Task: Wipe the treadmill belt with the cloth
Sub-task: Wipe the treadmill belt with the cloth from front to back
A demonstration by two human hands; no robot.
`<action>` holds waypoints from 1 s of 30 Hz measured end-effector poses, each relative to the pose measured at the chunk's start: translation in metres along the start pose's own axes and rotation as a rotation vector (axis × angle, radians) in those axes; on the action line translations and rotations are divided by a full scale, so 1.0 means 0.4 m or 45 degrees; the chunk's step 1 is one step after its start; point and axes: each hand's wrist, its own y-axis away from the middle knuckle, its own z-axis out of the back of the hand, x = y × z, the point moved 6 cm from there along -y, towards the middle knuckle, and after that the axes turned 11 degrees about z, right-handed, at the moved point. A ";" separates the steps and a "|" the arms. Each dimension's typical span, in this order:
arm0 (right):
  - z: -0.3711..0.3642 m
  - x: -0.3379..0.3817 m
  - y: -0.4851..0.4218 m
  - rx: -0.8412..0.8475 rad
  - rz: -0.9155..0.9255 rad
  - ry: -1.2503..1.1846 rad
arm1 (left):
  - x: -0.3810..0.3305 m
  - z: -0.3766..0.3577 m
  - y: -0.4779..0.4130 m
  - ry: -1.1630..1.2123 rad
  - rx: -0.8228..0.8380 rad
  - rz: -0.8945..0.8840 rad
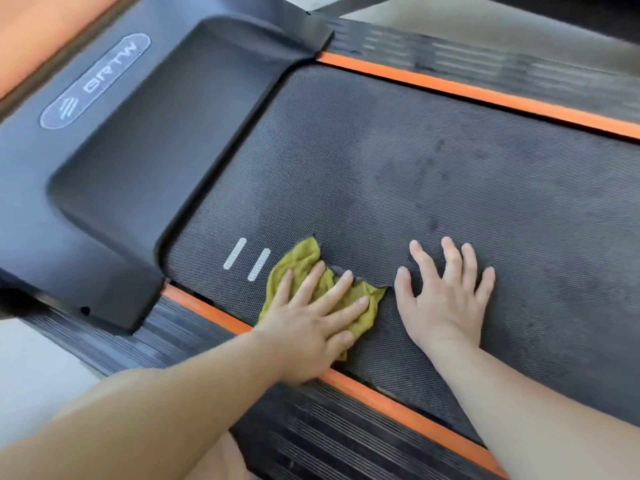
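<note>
Straight fingers of left hand [311, 327] press cloth [301, 261] beside orange edge [207, 308]; right hand [446, 303] splayed flat on belt [415, 150].

Close head view down onto belt [415, 174]

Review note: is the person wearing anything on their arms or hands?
Nothing shows. The left hand and right hand are ungloved, with no rings, watch or bracelet visible, and no sleeve comes into view up to the frame edge.
</note>
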 end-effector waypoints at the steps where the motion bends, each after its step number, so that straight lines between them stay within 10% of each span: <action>1: -0.002 0.000 -0.002 0.011 -0.003 -0.001 | 0.034 0.002 -0.027 -0.021 -0.077 0.052; 5: -0.008 -0.002 0.002 0.054 -0.025 -0.009 | 0.078 0.021 -0.068 0.266 -0.167 0.594; 11: -0.007 -0.001 -0.001 0.005 -0.008 -0.004 | -0.006 0.013 -0.026 0.036 -0.147 0.012; 16: -0.007 -0.003 0.000 0.032 -0.017 -0.001 | 0.035 0.056 -0.101 0.159 -0.170 0.412; 21: -0.006 -0.004 -0.002 0.013 -0.010 0.009 | -0.060 0.013 -0.042 0.021 -0.130 -0.185; 26: -0.010 -0.003 -0.003 0.047 -0.009 0.018 | 0.044 0.051 -0.109 0.127 -0.238 0.297; 30: -0.005 -0.002 -0.001 0.026 -0.003 0.017 | -0.080 0.007 -0.035 0.071 -0.184 -0.113</action>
